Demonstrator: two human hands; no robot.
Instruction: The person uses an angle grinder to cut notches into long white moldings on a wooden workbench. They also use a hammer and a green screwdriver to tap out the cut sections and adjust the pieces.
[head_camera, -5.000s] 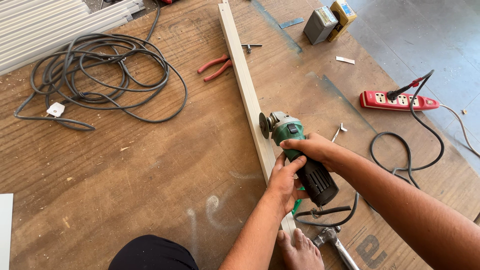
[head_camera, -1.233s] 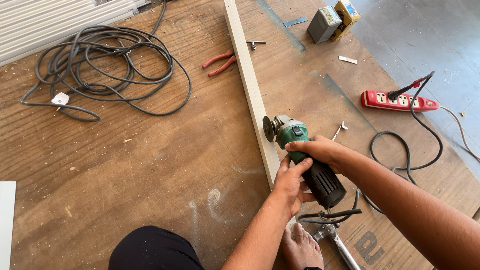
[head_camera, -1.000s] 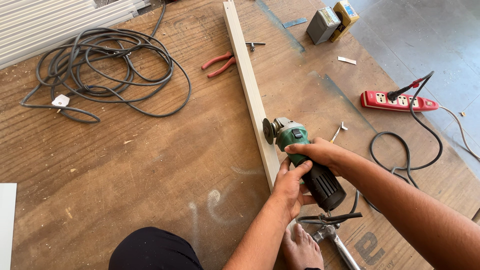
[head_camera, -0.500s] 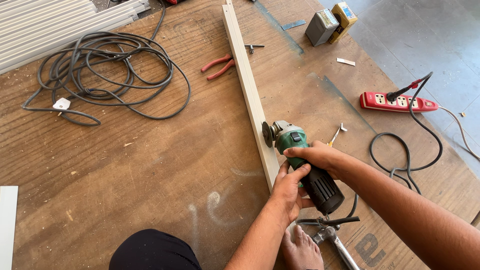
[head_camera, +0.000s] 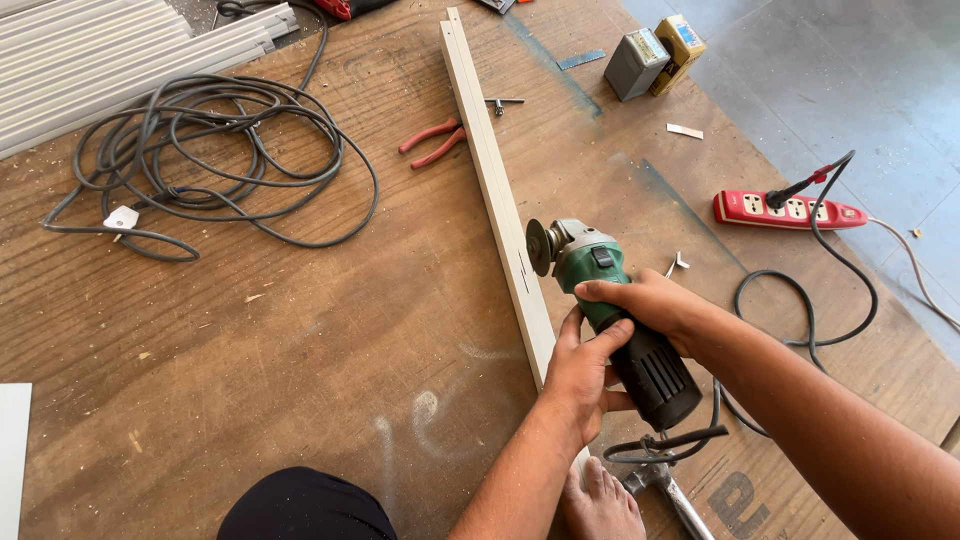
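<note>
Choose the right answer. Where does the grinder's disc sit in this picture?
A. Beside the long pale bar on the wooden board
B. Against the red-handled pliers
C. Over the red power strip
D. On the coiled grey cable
A: both hands, the right hand and the left hand, grip the green angle grinder, whose disc sits at the edge of the long pale bar.

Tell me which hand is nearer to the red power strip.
Right. The right hand wraps the green angle grinder on the side toward the red power strip; the left hand sits lower, beside the pale bar, farther away.
</note>
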